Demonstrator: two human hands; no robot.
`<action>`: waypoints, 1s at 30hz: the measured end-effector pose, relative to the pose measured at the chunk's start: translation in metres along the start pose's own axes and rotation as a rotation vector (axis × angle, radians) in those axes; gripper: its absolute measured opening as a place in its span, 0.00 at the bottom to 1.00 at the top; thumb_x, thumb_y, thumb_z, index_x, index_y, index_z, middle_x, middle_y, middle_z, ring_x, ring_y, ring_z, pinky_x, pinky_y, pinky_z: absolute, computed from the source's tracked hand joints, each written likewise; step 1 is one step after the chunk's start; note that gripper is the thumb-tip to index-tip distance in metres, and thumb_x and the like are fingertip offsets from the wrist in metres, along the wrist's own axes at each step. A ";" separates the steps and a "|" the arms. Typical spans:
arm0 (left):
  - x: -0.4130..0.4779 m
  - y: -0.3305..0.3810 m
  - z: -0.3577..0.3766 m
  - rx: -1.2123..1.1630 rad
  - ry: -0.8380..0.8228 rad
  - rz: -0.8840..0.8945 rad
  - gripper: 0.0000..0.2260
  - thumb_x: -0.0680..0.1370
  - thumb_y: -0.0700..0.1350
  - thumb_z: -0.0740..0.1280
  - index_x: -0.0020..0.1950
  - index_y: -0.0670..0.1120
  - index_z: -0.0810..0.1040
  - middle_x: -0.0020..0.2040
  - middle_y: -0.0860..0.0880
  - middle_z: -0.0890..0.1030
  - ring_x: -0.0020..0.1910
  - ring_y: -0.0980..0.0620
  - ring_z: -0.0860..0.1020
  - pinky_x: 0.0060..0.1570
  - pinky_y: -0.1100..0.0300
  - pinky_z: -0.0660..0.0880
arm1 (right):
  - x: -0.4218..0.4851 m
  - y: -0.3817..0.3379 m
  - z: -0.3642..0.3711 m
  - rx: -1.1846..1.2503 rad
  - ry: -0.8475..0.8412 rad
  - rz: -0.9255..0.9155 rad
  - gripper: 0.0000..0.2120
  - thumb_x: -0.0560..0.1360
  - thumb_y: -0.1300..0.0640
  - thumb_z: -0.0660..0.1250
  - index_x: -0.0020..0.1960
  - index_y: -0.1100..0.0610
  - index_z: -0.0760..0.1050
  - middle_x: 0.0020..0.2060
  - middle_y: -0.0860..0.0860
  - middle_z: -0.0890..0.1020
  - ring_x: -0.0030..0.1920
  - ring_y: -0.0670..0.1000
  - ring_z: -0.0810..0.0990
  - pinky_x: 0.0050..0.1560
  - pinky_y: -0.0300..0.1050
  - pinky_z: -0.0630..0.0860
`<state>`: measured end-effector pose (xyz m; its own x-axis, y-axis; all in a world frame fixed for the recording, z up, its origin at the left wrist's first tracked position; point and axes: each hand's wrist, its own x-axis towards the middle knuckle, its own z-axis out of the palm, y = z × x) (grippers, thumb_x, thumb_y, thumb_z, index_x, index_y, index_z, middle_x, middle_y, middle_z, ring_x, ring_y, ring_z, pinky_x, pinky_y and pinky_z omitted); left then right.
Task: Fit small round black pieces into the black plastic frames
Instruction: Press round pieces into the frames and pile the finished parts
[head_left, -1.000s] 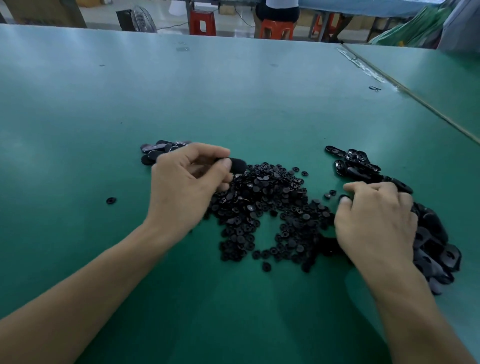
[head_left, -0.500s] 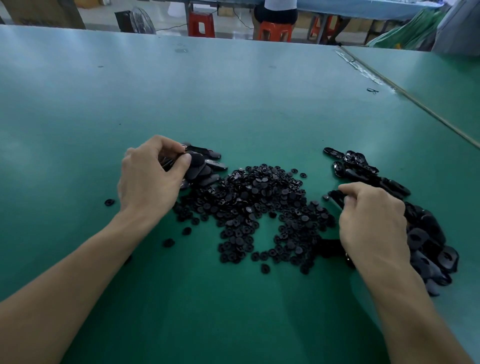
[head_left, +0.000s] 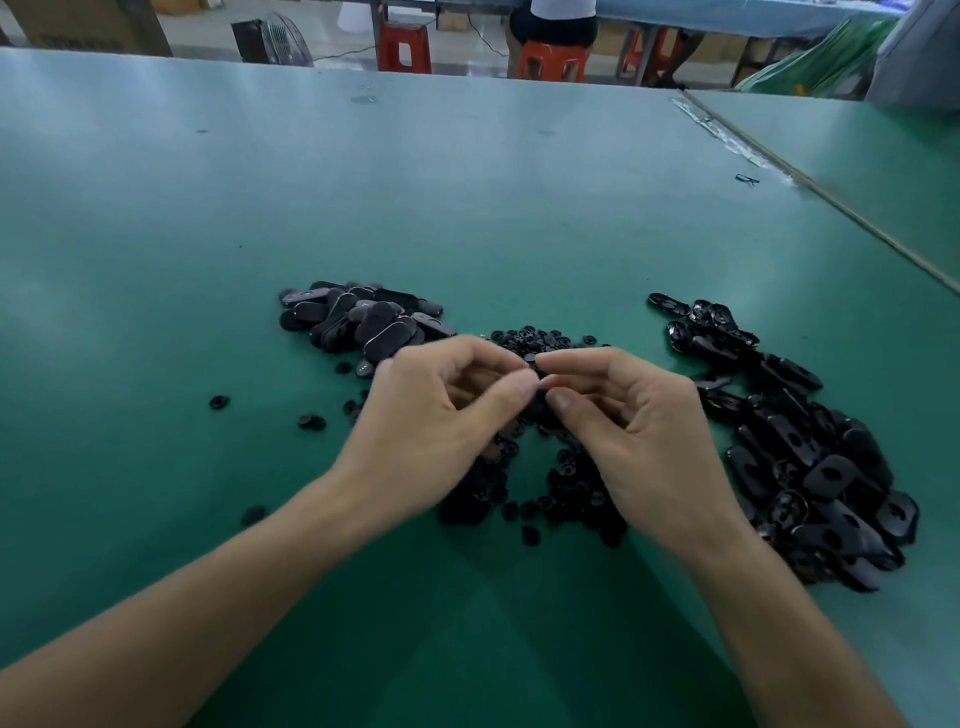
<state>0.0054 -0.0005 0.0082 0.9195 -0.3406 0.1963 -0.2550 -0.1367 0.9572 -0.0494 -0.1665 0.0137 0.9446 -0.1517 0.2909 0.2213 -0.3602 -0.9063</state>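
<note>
Everything lies loose on the matte green table (head_left: 467, 218), sorted into three heaps. In the middle, the small round pieces (head_left: 563, 483) form a flat scatter of black, button-like discs, partly hidden under the hands. A few strays (head_left: 311, 422) lie apart to the left. On the right, the open frames (head_left: 810, 467) are heaped in a long, glossy band. They are flat, oblong black plastic plates with rounded corners, and many show a hole or hollow. At the far left, the smaller stack of oblong plates (head_left: 363, 322) looks duller and smoother. Their faces are closed, and they lie overlapped like shingles.

Both hands are over the round pieces and meet at their tips. The left hand (head_left: 441, 421) has its fingers (head_left: 511, 389) curled, with thumb and forefinger pinching a small black part (head_left: 539, 387). The right hand (head_left: 644, 436) grips the same part from the other side with its own curled fingers (head_left: 569, 402). Motion blur and the fingertips hide most of it, so I cannot tell whether it is a frame, a round piece, or both together.

A second green table (head_left: 883, 150) butts against the right edge along a pale seam. Beyond the far edge stand a red plastic stool (head_left: 404, 47), a fan (head_left: 278, 34) and a person (head_left: 553, 21) seated on an orange stool (head_left: 553, 62).
</note>
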 end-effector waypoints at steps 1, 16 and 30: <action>-0.002 -0.002 0.003 -0.046 -0.022 -0.006 0.01 0.76 0.45 0.74 0.47 0.50 0.85 0.38 0.50 0.86 0.36 0.53 0.84 0.33 0.61 0.80 | 0.000 -0.001 0.001 0.027 -0.015 0.003 0.17 0.76 0.68 0.70 0.52 0.45 0.82 0.43 0.45 0.86 0.46 0.45 0.85 0.50 0.35 0.79; -0.005 -0.011 0.002 -0.310 -0.001 -0.008 0.09 0.75 0.33 0.72 0.52 0.45 0.83 0.43 0.45 0.87 0.42 0.49 0.86 0.40 0.62 0.81 | -0.002 0.004 0.003 0.001 0.061 0.082 0.06 0.76 0.61 0.73 0.47 0.50 0.83 0.38 0.44 0.86 0.40 0.43 0.85 0.43 0.37 0.79; -0.003 -0.011 0.003 -0.309 0.017 0.054 0.10 0.74 0.38 0.74 0.54 0.47 0.82 0.43 0.47 0.86 0.40 0.53 0.83 0.40 0.63 0.80 | -0.006 0.003 0.010 -0.198 0.063 -0.018 0.06 0.76 0.58 0.72 0.48 0.46 0.81 0.39 0.39 0.85 0.45 0.39 0.83 0.45 0.31 0.76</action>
<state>0.0044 -0.0008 -0.0036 0.9125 -0.3239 0.2498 -0.2031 0.1712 0.9641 -0.0525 -0.1573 0.0064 0.9228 -0.1984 0.3303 0.1798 -0.5364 -0.8246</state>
